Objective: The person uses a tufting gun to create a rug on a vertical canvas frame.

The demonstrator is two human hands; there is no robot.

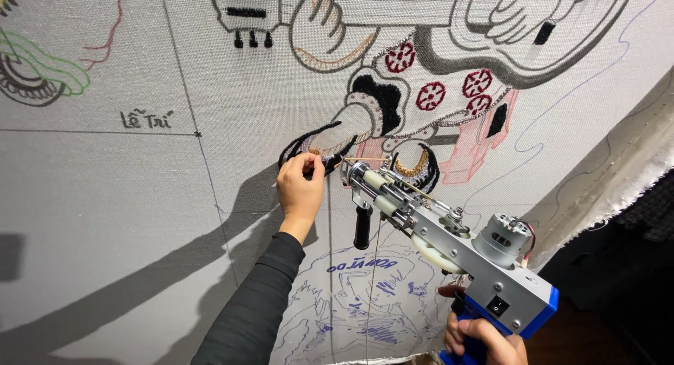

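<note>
One tufting gun with a silver metal body, a grey motor and a blue plastic handle [449, 231] is held up against one large sheet of pale grey woven backing cloth [126, 217] stretched across the whole view. Two hands are at work. The right hand [484, 340], low at the right edge, has its grip clamped round the gun's blue handle, so the body of the gun runs up and to the left from that fist, and its needle end sits close to the cloth just right of the other hand. A single black side handle [362, 227] hangs down under the gun's front, held by nobody. The left hand [300, 186], in a dark long sleeve, has its fingertips pinched together on a thin tan yarn strand [365, 159], which runs level from those fingertips to the gun's front end. Above the needle the cloth carries tufted patches: four dark red round flowers [430, 95], a black fluffy patch [382, 95] and a pink area [484, 144]. A short handwritten black label sits to the left, beside thin ruled lines, and a blue ink sketch [361, 305] with a small blue label lies below the gun.
</note>
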